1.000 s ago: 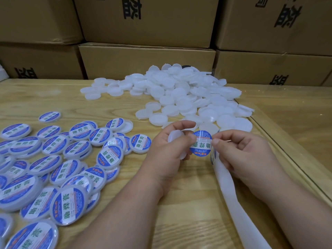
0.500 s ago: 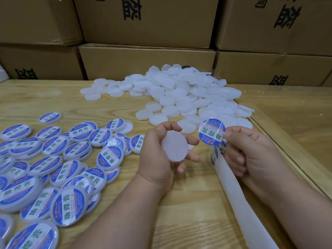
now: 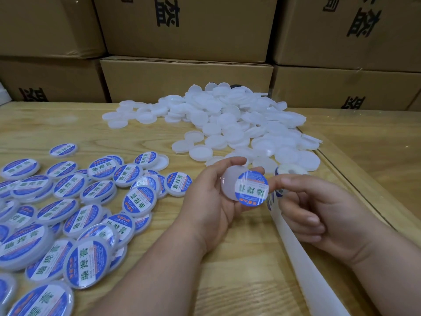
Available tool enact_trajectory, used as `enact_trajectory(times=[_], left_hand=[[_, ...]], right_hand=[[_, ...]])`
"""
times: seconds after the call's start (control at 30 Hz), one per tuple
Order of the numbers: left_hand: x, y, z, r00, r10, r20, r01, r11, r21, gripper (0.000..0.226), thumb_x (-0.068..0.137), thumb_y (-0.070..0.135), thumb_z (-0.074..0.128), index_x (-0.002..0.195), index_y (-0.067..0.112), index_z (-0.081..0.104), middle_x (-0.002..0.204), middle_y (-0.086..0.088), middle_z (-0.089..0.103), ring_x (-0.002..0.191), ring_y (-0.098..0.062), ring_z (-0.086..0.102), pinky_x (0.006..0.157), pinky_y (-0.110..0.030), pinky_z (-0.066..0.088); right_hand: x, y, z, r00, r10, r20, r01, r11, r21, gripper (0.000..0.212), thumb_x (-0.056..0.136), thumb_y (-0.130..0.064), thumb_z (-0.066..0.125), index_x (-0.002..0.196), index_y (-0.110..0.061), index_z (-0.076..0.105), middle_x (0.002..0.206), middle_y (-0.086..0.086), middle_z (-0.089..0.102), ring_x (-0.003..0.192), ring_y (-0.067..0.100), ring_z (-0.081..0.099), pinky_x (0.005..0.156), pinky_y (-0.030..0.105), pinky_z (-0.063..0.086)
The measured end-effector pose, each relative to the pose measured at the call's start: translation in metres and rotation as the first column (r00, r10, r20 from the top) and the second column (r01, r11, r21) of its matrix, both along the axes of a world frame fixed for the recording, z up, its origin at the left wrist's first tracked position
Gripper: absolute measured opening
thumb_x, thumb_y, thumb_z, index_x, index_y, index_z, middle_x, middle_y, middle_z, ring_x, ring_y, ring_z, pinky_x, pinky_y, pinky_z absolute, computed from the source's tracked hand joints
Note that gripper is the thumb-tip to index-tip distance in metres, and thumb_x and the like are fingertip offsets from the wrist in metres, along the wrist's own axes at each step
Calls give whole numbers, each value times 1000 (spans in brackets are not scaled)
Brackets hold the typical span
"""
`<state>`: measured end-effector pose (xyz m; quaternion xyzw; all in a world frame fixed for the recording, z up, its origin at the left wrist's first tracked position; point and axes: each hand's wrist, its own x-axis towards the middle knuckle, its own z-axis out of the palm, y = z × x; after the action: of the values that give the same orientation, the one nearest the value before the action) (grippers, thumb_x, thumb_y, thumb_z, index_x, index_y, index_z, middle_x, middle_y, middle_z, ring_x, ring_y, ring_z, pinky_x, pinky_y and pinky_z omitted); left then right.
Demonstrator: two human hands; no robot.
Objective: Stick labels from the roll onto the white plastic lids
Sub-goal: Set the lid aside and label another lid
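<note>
"助焊膏" on labelled lids

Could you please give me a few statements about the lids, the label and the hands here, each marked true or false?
1. The left hand holds a plain white lid. True.
2. The round blue label lies flat on the table. False: the right hand pinches it by its edge, against the held lid.
3. The labelled lids lie to the person's left. True.
4. The pile of unlabelled lids sits in a cardboard box. False: it lies loose on the wooden table, in front of the boxes.
5. The backing strip runs under the right hand. True.
</note>
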<state>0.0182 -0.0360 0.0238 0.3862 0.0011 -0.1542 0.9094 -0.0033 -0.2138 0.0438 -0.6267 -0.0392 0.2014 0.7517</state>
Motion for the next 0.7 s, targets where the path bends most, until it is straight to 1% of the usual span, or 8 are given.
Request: enact_trajectory(times=[0.17, 0.23, 0.4, 0.47, 0.53, 0.6, 0.63, 0.7], left_hand=[[0, 1, -5, 996, -52, 69, 51, 999, 20, 32, 98, 17, 31, 109, 8, 60, 114, -28, 71, 104, -42, 71, 63, -36, 58], [1, 2, -5, 995, -66, 80, 65, 998, 24, 33, 97, 14, 30, 109, 8, 60, 114, -28, 71, 102, -39, 73, 62, -36, 59], [2, 3, -6, 992, -84, 97, 82, 996, 29, 32, 96, 10, 30, 109, 9, 59, 112, -27, 72, 99, -37, 74, 62, -35, 59], [2, 2, -6, 991, -87, 102, 85, 996, 23, 32, 96, 10, 30, 109, 9, 59, 112, -26, 72, 99, -37, 74, 63, -36, 59], [2, 2, -6, 991, -84, 101, 82, 996, 22, 30, 97, 10, 32, 109, 10, 59, 111, -25, 73, 99, -36, 74, 64, -36, 60], [2, 2, -6, 992, -79, 100, 77, 997, 28, 25, 95, 12, 39, 109, 11, 60, 110, -24, 74, 100, -37, 74, 64, -36, 61], [3, 2, -5, 992, -80, 101, 77, 997, 29, 24, 90, 14, 45, 109, 11, 60, 110, -23, 74, 102, -37, 73, 64, -35, 62], [3, 2, -6, 992, -79, 103, 76, 997, 29, 33, 78, 18, 51, 109, 11, 60, 110, -22, 74, 104, -39, 72, 64, -35, 61]], right_hand=[[1, 1, -3, 1000, 18, 9, -18, 999, -44, 39, 72, -37, 70, 99, -9, 76, 40, 1, 28, 30, 9, 18, 35, 14, 23], [2, 0, -3, 1000, 15, 3, -15, 999, -33, 46, 72, -41, 66, 103, -8, 75, 41, 1, 29, 30, 9, 19, 35, 14, 23], [3, 2, -4, 1000, 11, 10, -11, 999, -41, 50, 68, -44, 68, 105, -12, 77, 40, 1, 31, 30, 9, 20, 36, 14, 24], [3, 2, -5, 1000, 4, 11, -4, 999, -53, 47, 71, -43, 66, 104, -12, 77, 40, 0, 30, 30, 9, 20, 36, 14, 23], [3, 1, -5, 1000, 6, 12, -5, 998, -68, 42, 76, -41, 63, 104, -13, 78, 40, -1, 30, 30, 9, 20, 36, 14, 23], [3, 1, -5, 1000, 12, 19, -11, 997, -75, 37, 78, -36, 66, 105, -13, 78, 40, -2, 30, 31, 8, 20, 36, 15, 22], [3, 1, -5, 1000, 12, 20, -10, 997, -75, 39, 76, -37, 66, 105, -13, 79, 40, -2, 30, 31, 8, 20, 36, 15, 22], [4, 1, -6, 1000, 1, 13, 0, 998, -66, 46, 74, -41, 63, 105, -11, 79, 39, -1, 30, 30, 8, 20, 35, 14, 22]])
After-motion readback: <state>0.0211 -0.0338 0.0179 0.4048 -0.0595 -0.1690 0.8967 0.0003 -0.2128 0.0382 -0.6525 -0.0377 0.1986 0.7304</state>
